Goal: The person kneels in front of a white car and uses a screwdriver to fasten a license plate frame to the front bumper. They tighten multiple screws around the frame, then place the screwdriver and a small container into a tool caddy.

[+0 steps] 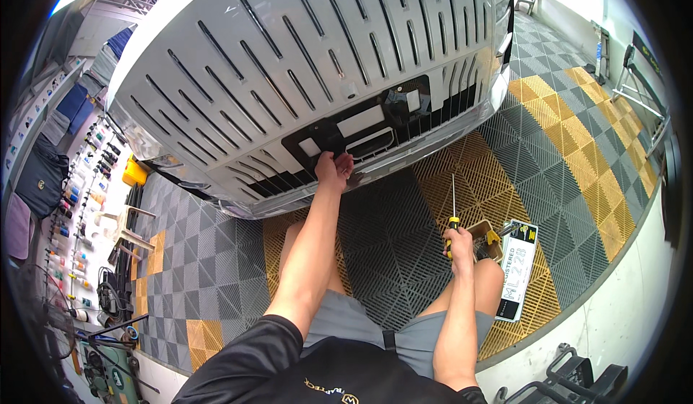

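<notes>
My right hand is closed around the yellow-and-black handle of a screwdriver. Its long, thin metal shaft points away from me, toward the car. Stretched forward, my left hand is at the lower edge of the black mounting panel low on the car's front. Its fingers are curled, and I cannot make out what, if anything, is between them. White rectangular patches show on the panel. Beside my right knee lies a white-and-black number plate on the floor mat, close to a small brown open box with yellow-handled items.
The light-coloured car front with long vertical slots fills the space ahead. A wooden stool and a yellow container stand left, near shelves of bottles. Black metal equipment sits behind at right. Grey-and-yellow tiles cover the floor.
</notes>
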Available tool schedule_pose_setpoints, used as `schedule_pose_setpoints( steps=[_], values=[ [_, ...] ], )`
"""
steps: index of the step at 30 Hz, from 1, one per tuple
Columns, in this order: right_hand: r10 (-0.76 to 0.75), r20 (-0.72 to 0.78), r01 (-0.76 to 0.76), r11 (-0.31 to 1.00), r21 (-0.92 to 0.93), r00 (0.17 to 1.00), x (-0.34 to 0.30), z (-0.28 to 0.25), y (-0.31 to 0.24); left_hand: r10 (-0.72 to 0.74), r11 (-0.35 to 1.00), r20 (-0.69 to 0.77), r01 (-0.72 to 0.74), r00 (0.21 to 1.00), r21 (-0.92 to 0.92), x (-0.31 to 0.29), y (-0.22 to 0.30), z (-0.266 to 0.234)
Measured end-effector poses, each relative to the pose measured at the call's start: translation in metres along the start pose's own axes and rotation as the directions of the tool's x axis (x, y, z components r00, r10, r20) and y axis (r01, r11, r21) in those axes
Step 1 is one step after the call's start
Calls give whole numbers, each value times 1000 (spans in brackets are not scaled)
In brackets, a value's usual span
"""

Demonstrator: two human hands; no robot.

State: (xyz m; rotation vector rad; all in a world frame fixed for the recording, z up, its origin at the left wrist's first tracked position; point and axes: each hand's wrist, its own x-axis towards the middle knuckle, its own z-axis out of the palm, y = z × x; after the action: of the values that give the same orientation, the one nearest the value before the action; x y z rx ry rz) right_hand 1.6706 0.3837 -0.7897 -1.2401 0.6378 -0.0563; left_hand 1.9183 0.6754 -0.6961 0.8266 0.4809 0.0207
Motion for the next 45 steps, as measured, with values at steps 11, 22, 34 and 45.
schedule_pose_setpoints(
  steps=[11,22,34,45],
  values=[
    [-18,19,18,1000,20,1000,1,0,0,34,999,-130,-31,991,26,-8,1,2],
    [4,-6,-4,1000,-8,1000,0,-7,3,162,965,-298,-214,941,-153,0,-4,3],
    [45,-8,-45,999,-21,999,2,-13,1,187,981,-315,-195,930,7,-20,-5,15],
    [41,-27,-42,999,-28,999,5,-12,-1,151,980,-276,-180,949,-82,-13,-13,17]
  ],
)
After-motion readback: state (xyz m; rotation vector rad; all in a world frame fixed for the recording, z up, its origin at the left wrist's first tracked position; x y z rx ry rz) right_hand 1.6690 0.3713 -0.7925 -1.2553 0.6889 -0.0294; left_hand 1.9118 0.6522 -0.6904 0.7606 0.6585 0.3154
